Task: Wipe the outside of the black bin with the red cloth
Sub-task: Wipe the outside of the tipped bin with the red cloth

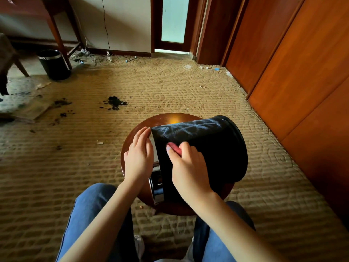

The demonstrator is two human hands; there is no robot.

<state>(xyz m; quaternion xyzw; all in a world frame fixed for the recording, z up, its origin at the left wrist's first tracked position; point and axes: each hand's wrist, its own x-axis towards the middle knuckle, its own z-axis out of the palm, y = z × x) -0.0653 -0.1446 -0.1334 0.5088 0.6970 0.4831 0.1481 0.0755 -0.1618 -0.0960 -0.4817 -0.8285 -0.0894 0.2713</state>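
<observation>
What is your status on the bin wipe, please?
Right hand holds red cloth against black bin. Left hand rests on its rim. Bin lies sideways on stool. Nothing blocking.

A person in blue jeans point(90, 210) and white shoes point(139, 244)

Both arms are bare right down to the left hand point(138, 156) and the right hand point(188, 167). The jeans are soft blue, with a seam down the side of one leg. One nail on the right hand looks pale blue. Only small bits of the shoes show between the legs
</observation>
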